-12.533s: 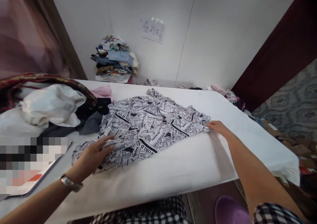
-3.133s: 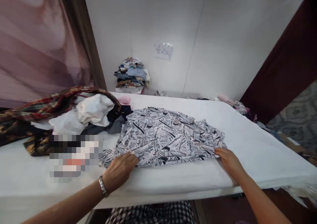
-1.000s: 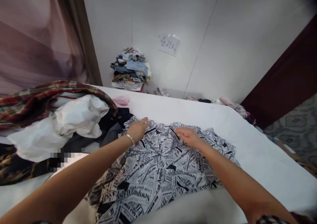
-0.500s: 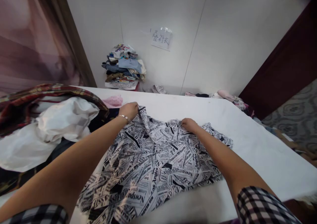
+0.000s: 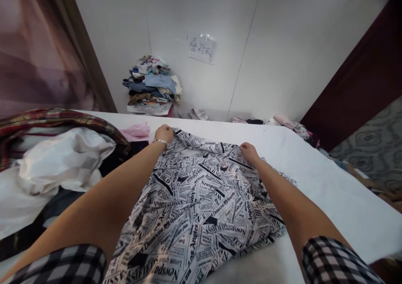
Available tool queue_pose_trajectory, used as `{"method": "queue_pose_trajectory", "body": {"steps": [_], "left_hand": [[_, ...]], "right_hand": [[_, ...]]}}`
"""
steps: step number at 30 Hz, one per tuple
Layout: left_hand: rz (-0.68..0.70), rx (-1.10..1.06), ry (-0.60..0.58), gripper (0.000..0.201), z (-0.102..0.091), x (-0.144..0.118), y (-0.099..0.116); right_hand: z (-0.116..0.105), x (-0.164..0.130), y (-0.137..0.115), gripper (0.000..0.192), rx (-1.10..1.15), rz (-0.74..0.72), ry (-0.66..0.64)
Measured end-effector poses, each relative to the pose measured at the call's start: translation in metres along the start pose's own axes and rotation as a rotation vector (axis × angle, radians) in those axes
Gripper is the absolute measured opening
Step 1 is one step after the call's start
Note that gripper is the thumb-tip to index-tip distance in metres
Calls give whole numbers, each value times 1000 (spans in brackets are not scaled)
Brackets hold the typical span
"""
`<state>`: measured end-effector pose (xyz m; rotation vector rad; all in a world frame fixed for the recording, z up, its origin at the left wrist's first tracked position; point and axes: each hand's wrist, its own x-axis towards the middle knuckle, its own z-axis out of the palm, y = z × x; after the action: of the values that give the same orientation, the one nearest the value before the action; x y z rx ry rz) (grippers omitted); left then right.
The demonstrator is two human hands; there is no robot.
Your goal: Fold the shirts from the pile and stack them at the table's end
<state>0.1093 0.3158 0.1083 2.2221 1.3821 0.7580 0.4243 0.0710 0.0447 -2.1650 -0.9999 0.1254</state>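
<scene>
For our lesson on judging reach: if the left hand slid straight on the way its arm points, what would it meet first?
The left hand grips the far edge of the newspaper-print shirt. Straight on there is bare white table, then probably the pile of folded clothes by the wall, though depth is hard to judge.

So the shirt (image 5: 201,200) is a black-and-white newspaper print, headlines and columns all over it. It's spread out mostly flat on the white table (image 5: 329,192), a bit rumpled, with the far edge pinched up at two corners and the near end hanging over the table's front edge.
</scene>
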Motion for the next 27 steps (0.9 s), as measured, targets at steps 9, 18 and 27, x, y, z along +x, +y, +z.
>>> {"method": "queue_pose_trajectory", "body": {"steps": [9,18,27], "left_hand": [[155,-112,90,25,-14,12,84],[780,-276,-152,31,-22,-51,111],[312,408,-529,61,-17,-82,-26]], "right_hand": [[0,-7,-65,59,321,-168,-232],[13,13,-172,32,807,-133,-237],[-41,71,-128,28,1231,0,-20]]}}
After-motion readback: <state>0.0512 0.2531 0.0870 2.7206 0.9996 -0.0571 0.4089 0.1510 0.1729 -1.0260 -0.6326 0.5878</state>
